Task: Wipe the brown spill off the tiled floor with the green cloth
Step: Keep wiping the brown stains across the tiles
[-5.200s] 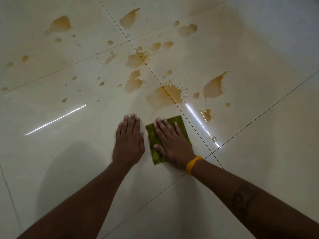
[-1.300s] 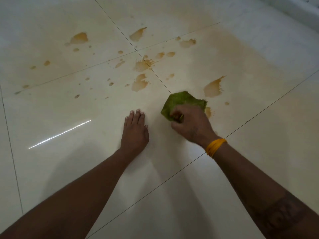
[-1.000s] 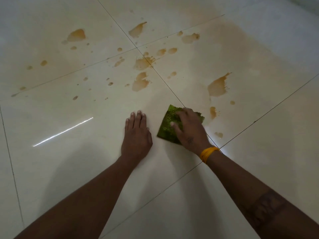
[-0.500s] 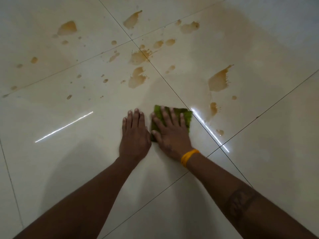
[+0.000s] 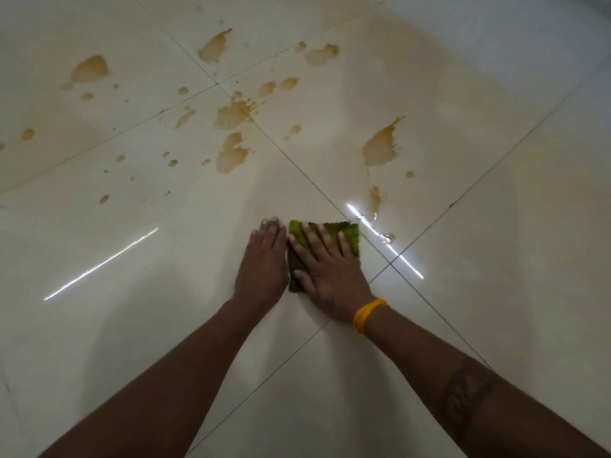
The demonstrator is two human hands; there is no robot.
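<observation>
The green cloth [image 5: 350, 234] lies folded flat on the cream tiled floor [image 5: 132, 325]. My right hand [image 5: 325, 269] presses down on it with fingers spread, a yellow band on the wrist. My left hand [image 5: 264, 262] rests flat on the tile right beside the cloth, holding nothing. Brown spill patches lie beyond the hands: a large splash [image 5: 380, 147] to the upper right, a blot [image 5: 231, 153] straight ahead, another [image 5: 233, 112] on the grout crossing, and a thin smear [image 5: 375, 198] near the cloth.
More brown drops are scattered to the far left [image 5: 91, 69] and at the top [image 5: 215, 46]. Grout lines cross the tiles diagonally. Bright light streaks reflect off the floor at left [image 5: 99, 264] and right [image 5: 385, 241] of my hands.
Over five seconds the splash in front of my right hand was wiped away. In the last second the cloth slid back toward me and left, ending flat beside my still left hand.
</observation>
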